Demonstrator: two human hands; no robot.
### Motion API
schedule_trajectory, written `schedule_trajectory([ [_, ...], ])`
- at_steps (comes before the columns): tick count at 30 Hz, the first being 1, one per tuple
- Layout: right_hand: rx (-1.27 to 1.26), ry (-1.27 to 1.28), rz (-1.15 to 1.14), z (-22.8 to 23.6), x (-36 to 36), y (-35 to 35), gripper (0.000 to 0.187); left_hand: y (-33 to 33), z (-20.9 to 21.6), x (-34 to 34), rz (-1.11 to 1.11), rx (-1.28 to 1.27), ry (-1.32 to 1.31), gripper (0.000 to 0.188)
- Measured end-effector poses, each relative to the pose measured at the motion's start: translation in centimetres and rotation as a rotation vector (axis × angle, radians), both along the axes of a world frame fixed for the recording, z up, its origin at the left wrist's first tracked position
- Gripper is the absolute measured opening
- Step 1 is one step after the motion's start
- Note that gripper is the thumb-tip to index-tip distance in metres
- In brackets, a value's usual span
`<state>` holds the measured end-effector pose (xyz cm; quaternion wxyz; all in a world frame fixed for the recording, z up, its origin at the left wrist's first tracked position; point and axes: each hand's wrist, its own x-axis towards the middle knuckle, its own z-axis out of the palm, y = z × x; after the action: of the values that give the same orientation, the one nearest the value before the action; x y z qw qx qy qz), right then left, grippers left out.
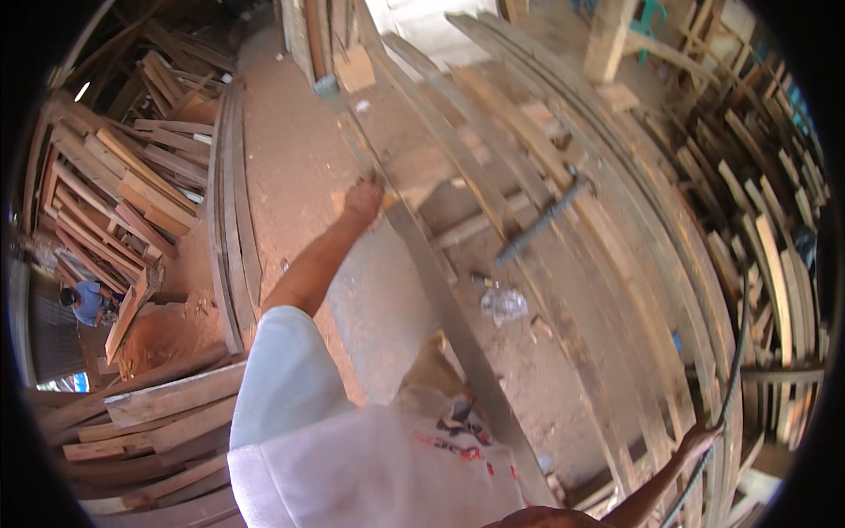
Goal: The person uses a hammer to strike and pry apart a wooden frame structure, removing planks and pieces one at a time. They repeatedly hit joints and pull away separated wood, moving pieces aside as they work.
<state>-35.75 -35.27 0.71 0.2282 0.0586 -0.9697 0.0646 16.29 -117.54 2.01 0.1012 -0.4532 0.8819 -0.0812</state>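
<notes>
My left arm stretches forward, and my left hand [363, 201] is closed at the edge of a long wooden plank [431, 290] that runs from far ahead back past my body. The fingers are small and partly blurred there. Low at the right, my right hand [700, 437] is wrapped around a long thin dark rod or hose [735, 370]; which of the two it is, I cannot tell. A blue-grey bar that looks like a clamp [546, 220] lies across several long planks between my hands.
Long boards [607, 255] stretch along my right, with stacked wood offcuts [775, 264] beyond. A crumpled clear plastic bag [503, 304] lies on the floor. Piled planks [132, 202] fill the left side, where another person [88, 302] in blue sits. A pale post [609, 40] stands far right.
</notes>
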Motion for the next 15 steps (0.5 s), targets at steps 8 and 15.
schedule_trajectory([
  [8, 0.240, -0.232, -0.141, 0.4, -4.7, 6.8, 0.076, 2.9, -0.3, 0.5, 0.110, 0.111, 0.106, 0.063],
  [15, 0.223, -0.326, -0.042, -2.1, -8.0, 9.1, 0.063, 4.1, -4.9, -0.7, 0.095, 0.208, 1.058, 0.087],
])
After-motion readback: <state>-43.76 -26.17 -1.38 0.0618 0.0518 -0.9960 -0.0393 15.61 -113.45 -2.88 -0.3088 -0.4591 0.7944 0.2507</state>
